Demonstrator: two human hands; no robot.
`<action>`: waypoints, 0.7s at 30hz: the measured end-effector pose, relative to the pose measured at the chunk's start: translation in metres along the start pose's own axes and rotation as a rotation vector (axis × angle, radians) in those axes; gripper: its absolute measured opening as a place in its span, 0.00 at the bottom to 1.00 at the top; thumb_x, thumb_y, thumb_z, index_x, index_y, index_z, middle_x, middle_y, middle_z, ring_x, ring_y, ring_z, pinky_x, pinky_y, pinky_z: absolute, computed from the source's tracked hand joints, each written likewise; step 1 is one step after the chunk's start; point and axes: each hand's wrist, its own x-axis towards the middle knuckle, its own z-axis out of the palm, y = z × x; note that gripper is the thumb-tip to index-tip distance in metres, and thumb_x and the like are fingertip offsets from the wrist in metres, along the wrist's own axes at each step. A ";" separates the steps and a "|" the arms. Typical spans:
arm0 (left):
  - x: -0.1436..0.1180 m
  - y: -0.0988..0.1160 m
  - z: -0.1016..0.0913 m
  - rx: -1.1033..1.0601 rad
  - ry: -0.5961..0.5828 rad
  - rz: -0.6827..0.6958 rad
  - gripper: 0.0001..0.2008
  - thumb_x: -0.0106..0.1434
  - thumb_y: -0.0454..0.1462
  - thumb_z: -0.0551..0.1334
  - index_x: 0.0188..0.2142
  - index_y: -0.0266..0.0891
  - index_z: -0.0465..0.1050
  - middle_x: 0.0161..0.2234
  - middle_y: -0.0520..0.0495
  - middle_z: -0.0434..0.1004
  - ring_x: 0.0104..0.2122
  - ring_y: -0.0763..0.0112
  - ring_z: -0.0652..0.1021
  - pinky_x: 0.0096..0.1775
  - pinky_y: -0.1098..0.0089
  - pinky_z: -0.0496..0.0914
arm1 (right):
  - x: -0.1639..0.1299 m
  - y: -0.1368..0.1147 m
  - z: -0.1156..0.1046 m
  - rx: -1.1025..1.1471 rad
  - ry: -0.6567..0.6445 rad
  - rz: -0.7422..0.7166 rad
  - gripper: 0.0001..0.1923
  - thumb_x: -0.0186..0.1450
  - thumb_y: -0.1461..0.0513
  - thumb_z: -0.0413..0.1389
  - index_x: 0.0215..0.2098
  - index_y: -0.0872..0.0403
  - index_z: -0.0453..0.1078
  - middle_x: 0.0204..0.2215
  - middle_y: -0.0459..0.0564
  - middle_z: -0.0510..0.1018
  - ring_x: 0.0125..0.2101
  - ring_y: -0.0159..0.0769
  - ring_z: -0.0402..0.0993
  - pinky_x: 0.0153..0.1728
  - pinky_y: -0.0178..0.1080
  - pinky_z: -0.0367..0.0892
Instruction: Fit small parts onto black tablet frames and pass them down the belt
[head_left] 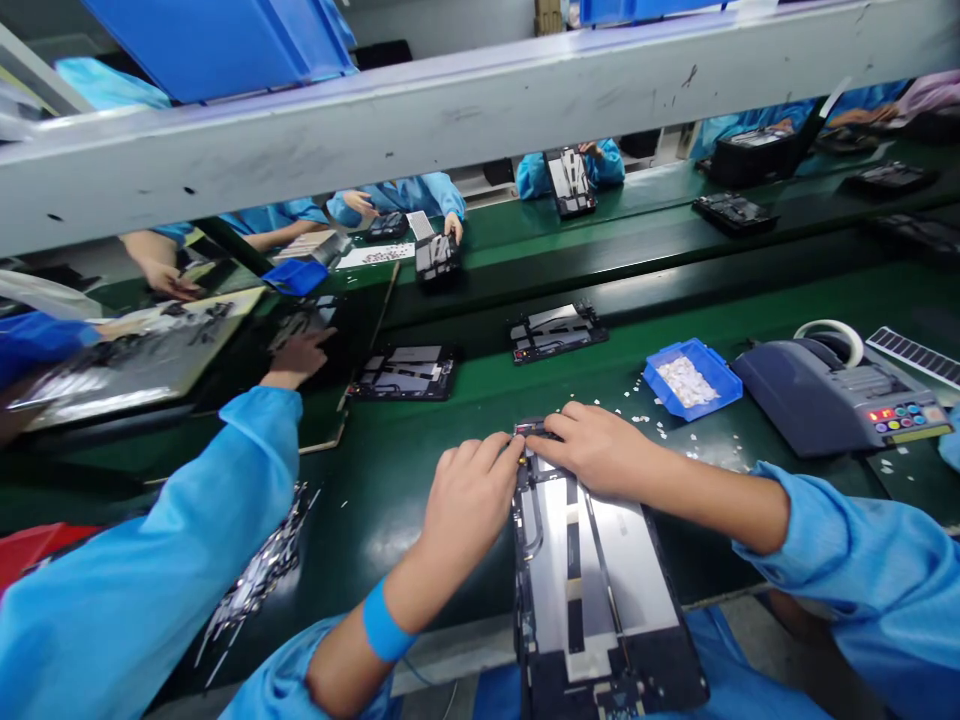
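The left hand lies knuckles-up with its fingers curled loosely, fingertips pressed on the top left corner of the opened tablet back; it clasps nothing that can be made out. The right hand comes in from 3 o'clock, palm down and fingers bent, its tips touching the same top edge just beside the left fingertips; whether a small part is pinched beneath them cannot be told. The tablet back lies flat on the green bench, stretching from the fingertips toward 6 o'clock, so both hands sit at its 12 o'clock end.

At 2 o'clock from the right hand stands a blue tray of small white pieces, with loose pieces scattered near it. Further toward 3 o'clock sits a grey tape dispenser. At 11 o'clock, well apart, a co-worker's hand in a blue sleeve rests on another dark panel, and more tablet backs lie along the belt at 12 o'clock
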 end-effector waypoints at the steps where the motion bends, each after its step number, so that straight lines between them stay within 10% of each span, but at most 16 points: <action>1: -0.001 0.000 0.000 -0.023 0.001 -0.012 0.15 0.73 0.34 0.56 0.54 0.38 0.78 0.50 0.41 0.82 0.40 0.57 0.77 0.38 0.59 0.65 | 0.001 -0.001 -0.003 -0.011 -0.023 0.007 0.19 0.75 0.66 0.48 0.61 0.54 0.70 0.46 0.58 0.75 0.42 0.44 0.64 0.38 0.42 0.64; 11: -0.015 -0.003 0.003 -0.332 -0.027 -0.187 0.20 0.72 0.37 0.55 0.60 0.39 0.73 0.57 0.38 0.78 0.51 0.53 0.77 0.49 0.55 0.71 | 0.005 0.006 -0.011 0.067 -0.018 0.023 0.19 0.73 0.67 0.49 0.58 0.52 0.73 0.45 0.57 0.77 0.43 0.44 0.69 0.40 0.42 0.68; 17: -0.071 0.022 -0.009 -0.827 -0.215 -0.492 0.28 0.71 0.42 0.55 0.69 0.42 0.61 0.51 0.40 0.77 0.41 0.63 0.80 0.43 0.62 0.78 | -0.080 0.003 -0.024 0.268 0.073 0.560 0.20 0.77 0.57 0.45 0.46 0.54 0.78 0.37 0.55 0.82 0.38 0.43 0.77 0.41 0.42 0.69; 21: -0.091 0.062 -0.010 -0.885 -0.229 -0.483 0.32 0.69 0.41 0.59 0.71 0.45 0.58 0.60 0.36 0.71 0.59 0.53 0.74 0.60 0.51 0.71 | -0.117 -0.040 -0.031 0.523 -0.094 0.635 0.20 0.73 0.53 0.53 0.59 0.52 0.72 0.41 0.54 0.84 0.38 0.46 0.81 0.37 0.41 0.70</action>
